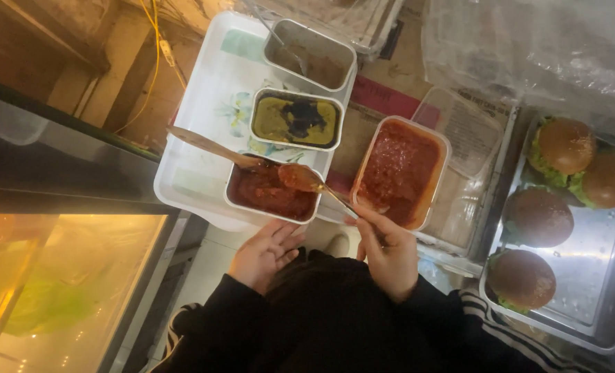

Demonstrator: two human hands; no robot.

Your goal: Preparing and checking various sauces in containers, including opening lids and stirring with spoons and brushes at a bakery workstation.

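Red sauce coated the spoon (300,177), which the right hand (388,250) pinched by its handle over the near tin (271,195) on the white tray (204,110). The left hand (266,252) hung below the tin, fingers released. 4 burgers (537,216) sat right.

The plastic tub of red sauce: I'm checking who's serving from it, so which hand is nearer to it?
Right. The right hand holds a spoon just below the plastic tub of red sauce, near its front rim. The left hand rests farther left, below the metal sauce tin.
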